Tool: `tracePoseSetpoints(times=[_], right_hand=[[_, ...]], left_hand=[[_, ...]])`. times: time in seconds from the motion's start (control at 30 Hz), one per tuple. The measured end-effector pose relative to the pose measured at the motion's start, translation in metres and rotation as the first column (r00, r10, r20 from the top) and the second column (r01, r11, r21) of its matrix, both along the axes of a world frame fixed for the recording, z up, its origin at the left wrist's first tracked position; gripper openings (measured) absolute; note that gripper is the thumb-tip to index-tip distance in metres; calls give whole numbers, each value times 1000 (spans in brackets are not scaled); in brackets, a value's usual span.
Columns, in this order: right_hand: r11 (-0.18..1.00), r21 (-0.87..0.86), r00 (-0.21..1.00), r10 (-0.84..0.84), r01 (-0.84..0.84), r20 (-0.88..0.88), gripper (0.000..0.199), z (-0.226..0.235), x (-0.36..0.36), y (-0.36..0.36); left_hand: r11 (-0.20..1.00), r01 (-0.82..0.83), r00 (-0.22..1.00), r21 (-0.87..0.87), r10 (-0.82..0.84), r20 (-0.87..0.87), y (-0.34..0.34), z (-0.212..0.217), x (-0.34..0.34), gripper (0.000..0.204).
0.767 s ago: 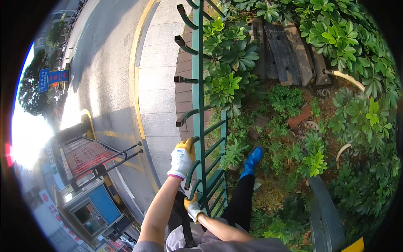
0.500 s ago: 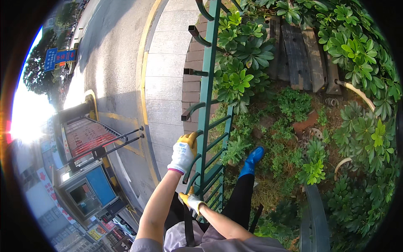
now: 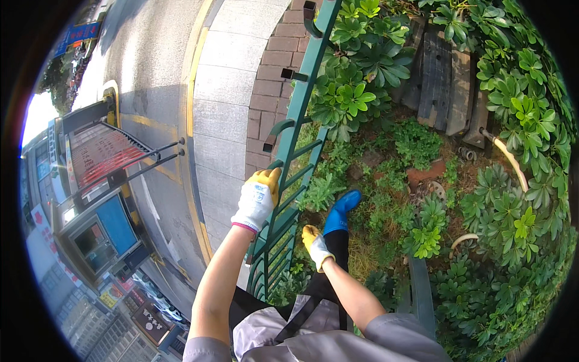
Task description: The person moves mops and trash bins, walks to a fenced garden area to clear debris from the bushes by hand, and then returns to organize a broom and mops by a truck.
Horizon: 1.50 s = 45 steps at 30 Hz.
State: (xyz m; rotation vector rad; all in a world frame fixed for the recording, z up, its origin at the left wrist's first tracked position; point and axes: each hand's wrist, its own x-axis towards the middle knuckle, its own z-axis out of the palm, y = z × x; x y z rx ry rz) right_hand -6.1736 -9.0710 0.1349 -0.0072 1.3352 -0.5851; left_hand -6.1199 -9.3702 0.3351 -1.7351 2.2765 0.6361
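Observation:
My left hand, in a white work glove with yellow palm and fingers, is closed over a bar at the top of a green metal fence. Short brown curved tips jut from this fence toward the pavement. On the garden side hangs my right hand in a matching glove, apart from the fence and close to my leg. Its fingers look curled together, with nothing seen in them. A blue rubber boot on my foot stands among the plants. My other thigh lies at the fence's road side, its foot hidden.
Weathered wooden planks lie beyond leafy shrubs. Pale curved pipes stick out of the soil at right, near a grey-green metal rail. Left of the fence run paving, a road and a barrier gate with a booth.
My right hand has let go of the fence and moved right, over the garden side. The left hand keeps its hold. The view has shifted, and the fence looks more slanted.

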Motion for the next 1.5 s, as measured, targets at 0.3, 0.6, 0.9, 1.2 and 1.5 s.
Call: tracePoseSetpoints(times=[0.3, 0.6, 0.9, 1.2, 1.5], right_hand=[[930, 326, 985, -162, 170, -50, 18, -17, -70, 3], [989, 141, 915, 91, -38, -393, 30, -5, -111, 2], [993, -63, 847, -117, 99, -519, 37, 46, -224, -56], [993, -33, 631, 46, -113, -775, 27, 126, -336, -76], [963, 109, 498, 222, -245, -838, 18, 157, -374, -77]], left_hand=[[997, -25, 1000, 77, 26, -12, 2, -3, 15, 27], [998, -17, 998, -63, 13, -62, 4, -5, 17, 20], [991, 11, 999, -134, -16, -34, 13, -2, 22, 11], [987, 29, 995, -161, -13, 97, 19, -14, 26, 10], [997, 45, 984, -68, -33, 178, 15, -10, 19, 12]])
